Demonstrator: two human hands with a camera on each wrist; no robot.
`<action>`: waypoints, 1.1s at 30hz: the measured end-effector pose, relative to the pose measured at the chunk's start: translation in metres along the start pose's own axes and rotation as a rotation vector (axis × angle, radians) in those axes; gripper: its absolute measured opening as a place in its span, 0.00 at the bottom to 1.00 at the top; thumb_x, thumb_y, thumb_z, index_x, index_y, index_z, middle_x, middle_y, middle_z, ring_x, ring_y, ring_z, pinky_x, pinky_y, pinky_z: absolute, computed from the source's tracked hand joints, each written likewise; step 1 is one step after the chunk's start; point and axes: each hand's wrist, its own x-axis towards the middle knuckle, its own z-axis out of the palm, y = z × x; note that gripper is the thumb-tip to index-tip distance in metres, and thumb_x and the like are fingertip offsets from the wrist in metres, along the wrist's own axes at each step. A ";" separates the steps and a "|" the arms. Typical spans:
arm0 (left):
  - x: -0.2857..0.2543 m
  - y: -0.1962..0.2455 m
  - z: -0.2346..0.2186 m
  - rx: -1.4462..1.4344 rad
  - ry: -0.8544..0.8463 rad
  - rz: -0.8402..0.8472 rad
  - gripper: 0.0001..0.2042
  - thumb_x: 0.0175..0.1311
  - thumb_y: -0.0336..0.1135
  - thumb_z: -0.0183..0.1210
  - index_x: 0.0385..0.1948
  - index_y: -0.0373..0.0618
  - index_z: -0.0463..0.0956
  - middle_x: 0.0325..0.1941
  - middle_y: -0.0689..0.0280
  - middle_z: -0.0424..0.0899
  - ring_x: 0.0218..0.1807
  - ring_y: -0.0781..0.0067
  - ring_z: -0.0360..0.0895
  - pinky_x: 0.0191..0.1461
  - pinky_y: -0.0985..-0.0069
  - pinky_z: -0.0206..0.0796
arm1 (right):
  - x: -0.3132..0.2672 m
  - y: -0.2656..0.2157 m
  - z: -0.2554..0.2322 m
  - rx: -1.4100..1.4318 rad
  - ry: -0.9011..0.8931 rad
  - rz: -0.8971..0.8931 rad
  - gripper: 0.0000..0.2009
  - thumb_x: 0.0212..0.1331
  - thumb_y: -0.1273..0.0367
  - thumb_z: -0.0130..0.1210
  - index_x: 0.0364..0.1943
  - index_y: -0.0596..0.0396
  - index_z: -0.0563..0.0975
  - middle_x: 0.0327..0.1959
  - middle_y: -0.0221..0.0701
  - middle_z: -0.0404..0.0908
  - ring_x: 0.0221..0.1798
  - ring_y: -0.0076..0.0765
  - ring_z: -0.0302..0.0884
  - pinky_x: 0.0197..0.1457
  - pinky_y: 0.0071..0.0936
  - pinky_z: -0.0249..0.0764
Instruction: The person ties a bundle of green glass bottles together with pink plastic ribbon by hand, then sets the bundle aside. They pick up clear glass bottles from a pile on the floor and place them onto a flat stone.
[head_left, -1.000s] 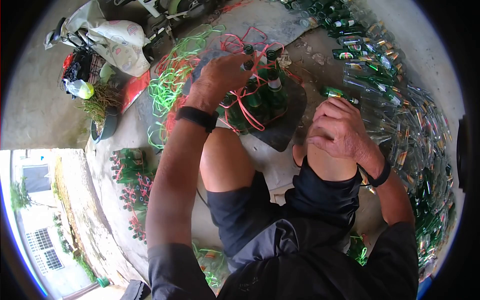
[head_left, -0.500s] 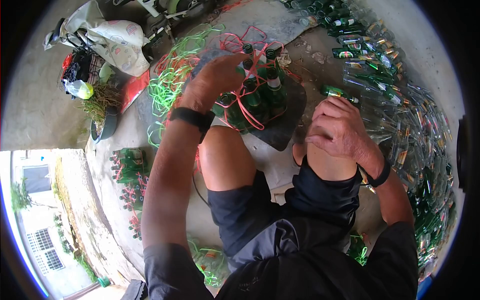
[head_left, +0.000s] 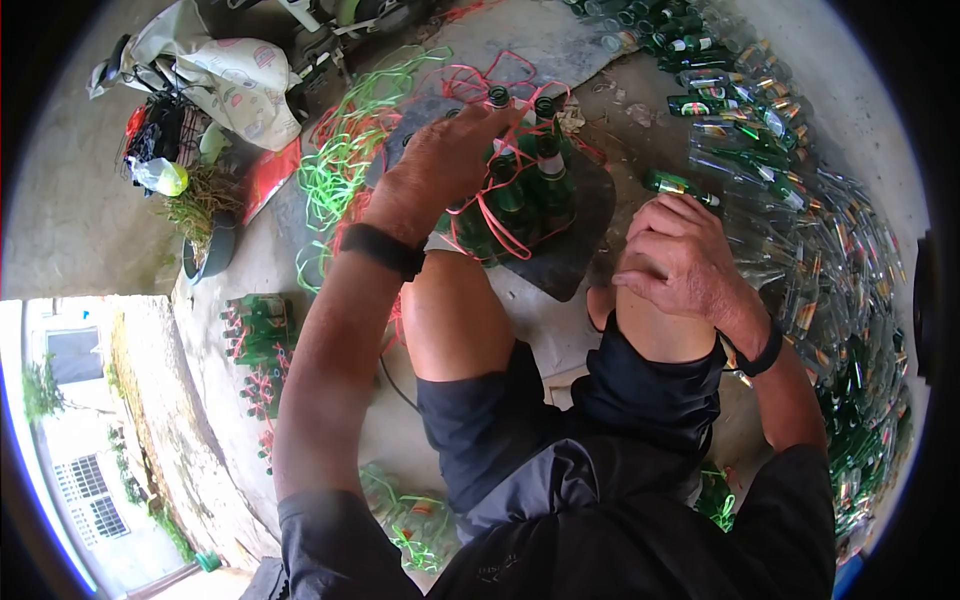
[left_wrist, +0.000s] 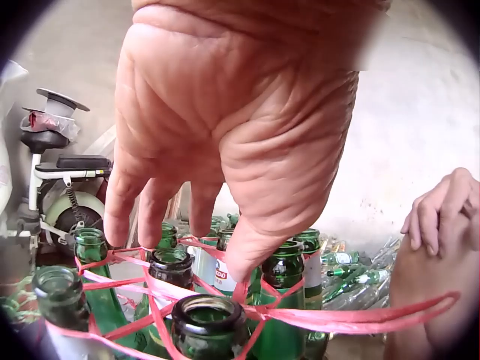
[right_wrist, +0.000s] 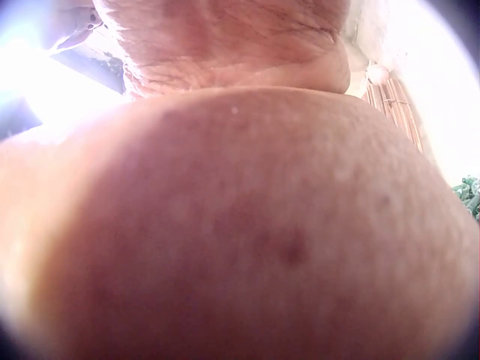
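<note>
In the head view my left hand (head_left: 440, 170) is over a cluster of green glass bottles (head_left: 555, 190) bound together with pink-red plastic strapping (head_left: 500, 222). Seen from the left wrist, its fingers point down, spread and fairly straight, among the bottle necks. The thumb tip (left_wrist: 241, 274) meets a strand of the strapping (left_wrist: 352, 319) beside the nearest open-mouthed bottle (left_wrist: 210, 330). My right hand (head_left: 675, 255) rests on the right knee (head_left: 660, 325) with loosely bent fingers and holds nothing. Bare skin fills most of the right wrist view.
The bottles stand on a dark mat (head_left: 590, 220). Tangled green strapping (head_left: 340, 180) lies to its left. A large heap of loose bottles (head_left: 800, 220) covers the floor along the right wall. Other tied bottles (head_left: 260, 325) stand at left, near a plant pot (head_left: 208, 262).
My left hand has shifted slightly over the bottle tops, and its forearm has swung a little outward to the left. The right hand stays on the knee.
</note>
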 end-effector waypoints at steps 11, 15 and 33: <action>0.000 -0.005 0.011 -0.070 -0.020 -0.019 0.34 0.70 0.52 0.67 0.75 0.56 0.68 0.67 0.51 0.78 0.66 0.43 0.79 0.67 0.55 0.74 | -0.002 -0.001 0.000 0.005 0.000 0.017 0.15 0.43 0.60 0.77 0.26 0.53 0.83 0.37 0.30 0.81 0.48 0.44 0.80 0.59 0.42 0.75; 0.005 -0.008 0.013 -0.033 -0.017 0.008 0.33 0.70 0.50 0.67 0.75 0.56 0.68 0.65 0.50 0.81 0.65 0.43 0.80 0.67 0.55 0.74 | -0.001 -0.001 0.000 0.005 0.000 0.020 0.15 0.42 0.60 0.77 0.26 0.53 0.83 0.37 0.30 0.81 0.48 0.43 0.80 0.59 0.42 0.75; 0.019 -0.028 0.019 -0.239 -0.163 0.033 0.33 0.64 0.30 0.68 0.73 0.46 0.66 0.63 0.48 0.84 0.67 0.42 0.80 0.65 0.57 0.74 | -0.001 -0.001 -0.001 0.032 0.029 0.013 0.15 0.39 0.63 0.78 0.26 0.54 0.83 0.36 0.29 0.81 0.45 0.43 0.80 0.56 0.41 0.76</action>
